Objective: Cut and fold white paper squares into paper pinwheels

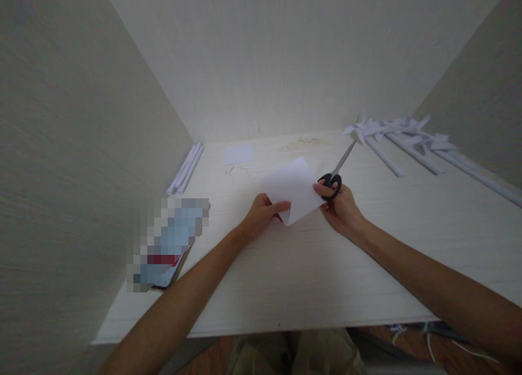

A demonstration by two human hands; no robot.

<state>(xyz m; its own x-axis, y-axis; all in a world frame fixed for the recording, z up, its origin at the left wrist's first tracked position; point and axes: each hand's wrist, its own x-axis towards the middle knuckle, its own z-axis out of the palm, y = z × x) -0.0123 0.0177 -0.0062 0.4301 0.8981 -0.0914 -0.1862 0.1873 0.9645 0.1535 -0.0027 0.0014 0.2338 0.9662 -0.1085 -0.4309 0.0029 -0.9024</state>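
Note:
A white sheet of paper (294,187) is held above the table between both hands. My left hand (263,214) pinches its near left edge, thumb on top and fingers beneath. At the sheet's right corner, my right hand (340,209) grips the paper and also carries a pair of scissors (332,180) with black handles. A finger passes through a handle loop. The scissor blades look closed together and point away, up and to the right, apart from the paper.
Rolled paper tubes (187,167) lie at the left wall. A small paper square (238,153) rests at the back. Paper sticks with folded ends (416,152) sit at the right. A pixelated phone-like object (173,244) is near the left edge of the table (318,288).

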